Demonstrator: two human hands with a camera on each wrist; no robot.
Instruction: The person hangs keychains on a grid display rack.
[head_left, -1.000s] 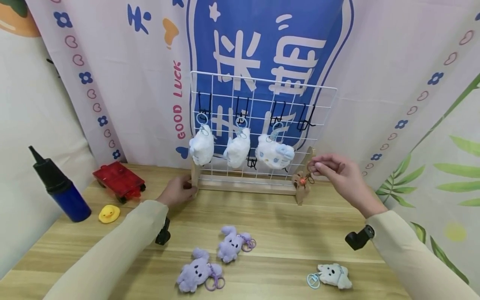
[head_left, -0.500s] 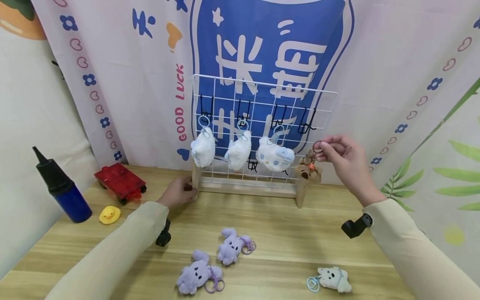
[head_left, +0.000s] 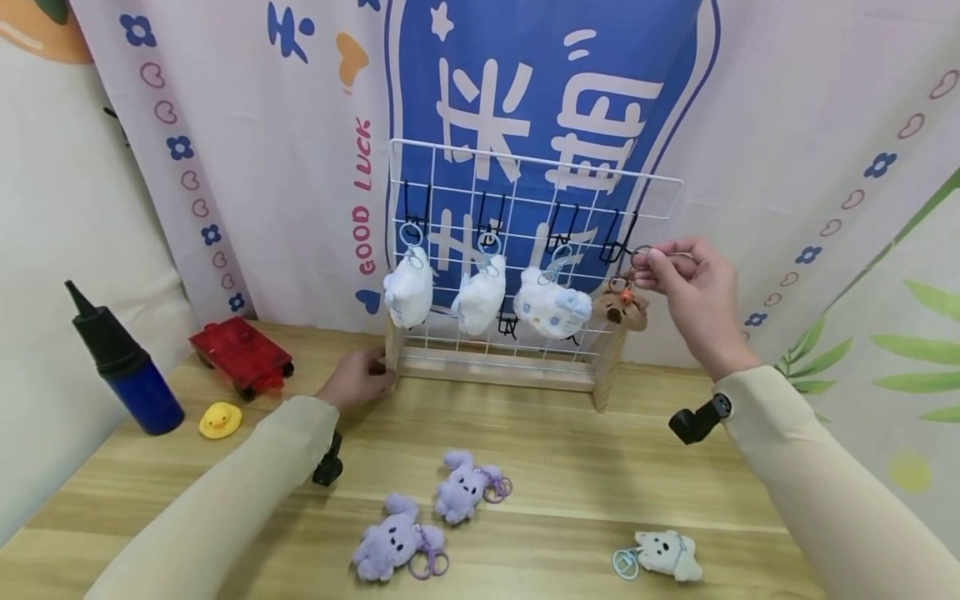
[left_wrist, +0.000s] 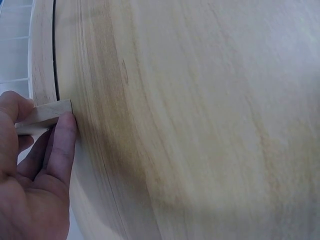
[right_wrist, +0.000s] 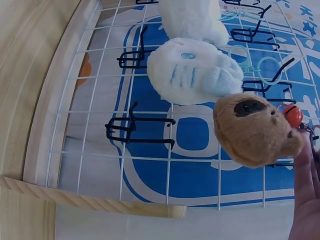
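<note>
My left hand [head_left: 356, 379] grips the left wooden end piece [left_wrist: 47, 112] of a white wire grid rack [head_left: 495, 373], thumb on one side and fingers on the other. By its ring, my right hand [head_left: 697, 300] pinches a brown plush keychain [head_left: 624, 310], which hangs below the fingers with a red-orange bell [right_wrist: 293, 115] at its top. The ring is close to the rightmost upper black hook [head_left: 615, 252]. Three white plush keychains [head_left: 553, 305] hang from the other upper hooks, one showing a blue-bowed face.
Two purple plush keychains [head_left: 393, 546] lie on the table front, and a pale one [head_left: 667, 554] lies at right. A red toy cart [head_left: 242, 354], yellow duck [head_left: 221, 420] and blue-black hand pump [head_left: 135, 375] are at left. Lower hooks [right_wrist: 132, 131] stick out from the grid.
My right hand has risen with the brown plush keychain from beside the rack's right foot up toward the rightmost upper hook. My left hand keeps its hold on the rack.
</note>
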